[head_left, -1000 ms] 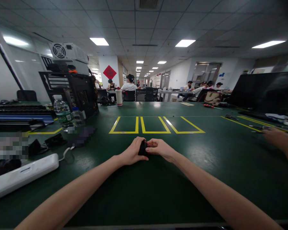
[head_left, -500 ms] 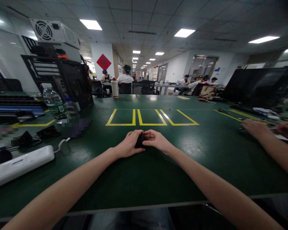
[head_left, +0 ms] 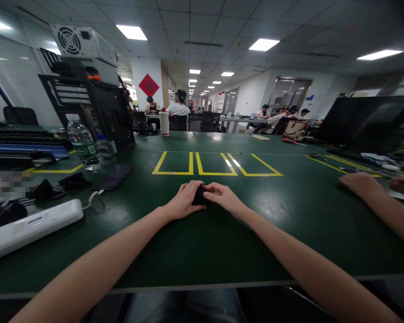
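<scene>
Both my hands meet on the green table just in front of three yellow outlined boxes. My left hand is curled round a small black object from the left. My right hand pinches the same black object from the right with its fingertips. The object is mostly hidden between the fingers and I cannot tell what it is.
A white power strip with a cable lies at the left, near black adapters. Water bottles and an open computer case stand at the back left. A co-worker's hands rest at the right. A white cup stands far back.
My hands have stayed together on the black object with only small finger shifts. The view tilted down, then slightly up. The co-worker's hand at the right moved further onto the table.
</scene>
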`<act>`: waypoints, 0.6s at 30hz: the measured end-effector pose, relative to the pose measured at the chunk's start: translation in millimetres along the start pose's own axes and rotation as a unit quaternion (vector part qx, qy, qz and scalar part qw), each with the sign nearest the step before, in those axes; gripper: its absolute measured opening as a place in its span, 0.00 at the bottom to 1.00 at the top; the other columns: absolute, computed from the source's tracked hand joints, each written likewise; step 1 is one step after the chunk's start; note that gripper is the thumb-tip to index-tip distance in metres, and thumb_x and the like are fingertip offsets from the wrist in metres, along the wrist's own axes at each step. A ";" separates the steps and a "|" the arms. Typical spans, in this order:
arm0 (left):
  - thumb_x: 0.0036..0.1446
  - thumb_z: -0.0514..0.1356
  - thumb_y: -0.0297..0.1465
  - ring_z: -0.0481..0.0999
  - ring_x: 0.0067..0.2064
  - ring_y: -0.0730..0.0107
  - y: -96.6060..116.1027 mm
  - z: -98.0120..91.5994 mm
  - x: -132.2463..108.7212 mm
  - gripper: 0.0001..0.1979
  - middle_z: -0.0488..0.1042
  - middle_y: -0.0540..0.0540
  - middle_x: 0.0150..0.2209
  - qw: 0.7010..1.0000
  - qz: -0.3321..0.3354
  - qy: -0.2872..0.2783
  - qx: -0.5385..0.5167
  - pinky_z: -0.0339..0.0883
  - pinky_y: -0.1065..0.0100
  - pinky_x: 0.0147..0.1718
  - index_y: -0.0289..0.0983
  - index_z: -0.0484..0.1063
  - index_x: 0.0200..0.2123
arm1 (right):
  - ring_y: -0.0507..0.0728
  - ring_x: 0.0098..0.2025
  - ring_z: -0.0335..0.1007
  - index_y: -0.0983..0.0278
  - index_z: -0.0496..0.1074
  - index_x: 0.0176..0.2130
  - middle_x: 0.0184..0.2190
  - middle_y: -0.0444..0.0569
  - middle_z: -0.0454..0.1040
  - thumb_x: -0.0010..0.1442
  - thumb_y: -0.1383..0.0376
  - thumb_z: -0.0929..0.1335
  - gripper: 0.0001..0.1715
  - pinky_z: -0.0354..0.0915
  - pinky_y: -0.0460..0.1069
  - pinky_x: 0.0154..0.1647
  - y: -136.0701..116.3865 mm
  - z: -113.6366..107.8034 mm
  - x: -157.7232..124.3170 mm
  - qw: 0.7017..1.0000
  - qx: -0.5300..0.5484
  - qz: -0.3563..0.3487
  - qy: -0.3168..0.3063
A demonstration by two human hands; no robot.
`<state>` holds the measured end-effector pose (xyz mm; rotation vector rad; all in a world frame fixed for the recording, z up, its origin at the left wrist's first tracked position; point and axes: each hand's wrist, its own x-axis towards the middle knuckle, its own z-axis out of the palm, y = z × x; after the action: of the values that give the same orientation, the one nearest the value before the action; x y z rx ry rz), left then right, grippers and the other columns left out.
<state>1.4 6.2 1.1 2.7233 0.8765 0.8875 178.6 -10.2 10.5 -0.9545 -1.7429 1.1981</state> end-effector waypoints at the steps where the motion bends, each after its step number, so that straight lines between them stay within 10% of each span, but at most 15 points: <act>1: 0.46 0.59 0.37 0.60 0.50 0.59 0.0 0.0 0.0 0.31 0.59 0.43 0.46 1.000 0.000 0.002 0.001 0.51 0.55 0.49 0.40 0.48 0.50 | 0.53 0.38 0.65 0.65 0.66 0.36 0.35 0.47 0.68 0.49 0.59 0.66 0.15 0.62 0.52 0.42 0.4 0.7 0.2 1.000 0.000 0.005 0.009; 11: 0.46 0.59 0.38 0.60 0.49 0.59 1.1 -1.0 -1.1 0.31 0.59 0.42 0.46 1.000 0.001 0.006 0.014 0.53 0.56 0.48 0.39 0.48 0.51 | 0.53 0.41 0.63 0.65 0.64 0.38 0.37 0.49 0.66 0.48 0.58 0.66 0.18 0.62 0.52 0.43 6.5 0.9 7.1 0.996 0.042 0.075 0.015; 18: 0.46 0.59 0.38 0.61 0.49 0.59 -0.6 -0.8 -1.0 0.30 0.59 0.43 0.46 1.000 0.004 0.007 0.002 0.52 0.55 0.48 0.40 0.48 0.50 | 0.53 0.41 0.63 0.64 0.63 0.35 0.36 0.46 0.65 0.47 0.61 0.67 0.14 0.62 0.52 0.43 6.4 -1.7 5.7 1.000 -0.009 -0.023 -0.016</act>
<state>-0.1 6.1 1.1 2.7294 0.8723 0.9088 178.8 -2.8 5.9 -0.9055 -1.7934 1.1762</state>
